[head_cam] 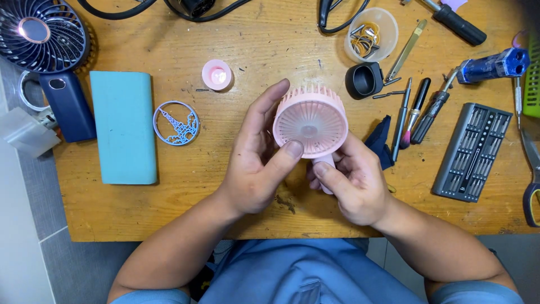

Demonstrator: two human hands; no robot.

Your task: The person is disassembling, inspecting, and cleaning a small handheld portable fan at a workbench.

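1. Pink plastic is what we have in hand: a small round handheld fan with a ribbed grille (310, 121), held face-up over the middle of the scuffed wooden bench (169, 208).
2. Our left hand (256, 163) wraps the fan head from nine o'clock, fingers curled behind the rim and the thumb pressed on the grille's lower edge.
3. Our right hand (351, 183) is closed around the short pink handle at five o'clock of the head, thumb lying along it.
4. We judge this an inspection or grille-loosening step; the next move would call for a firm hold on the handle while the head is turned or pried, though we cannot tell whether the grille has shifted at all.
5. Tools sit ready at three o'clock: a grey tray of screwdriver bits (471, 152), with a row of slim drivers and a tweezer-like tool (413, 112) between it and the fan.
6. At twelve to one o'clock stand a black cup-shaped part (364, 80) and a clear plastic cup of rubber bands (371, 35).
7. At nine o'clock lie a teal rectangular case (124, 126), a blue openwork tower disc (176, 123) and a small pink round cap (217, 75); a dark blue handheld fan (42, 39) sits at ten.
8. Nothing lies directly under the hands; the dark blue cloth (381, 138) just beside the right hand is the nearest clutter.
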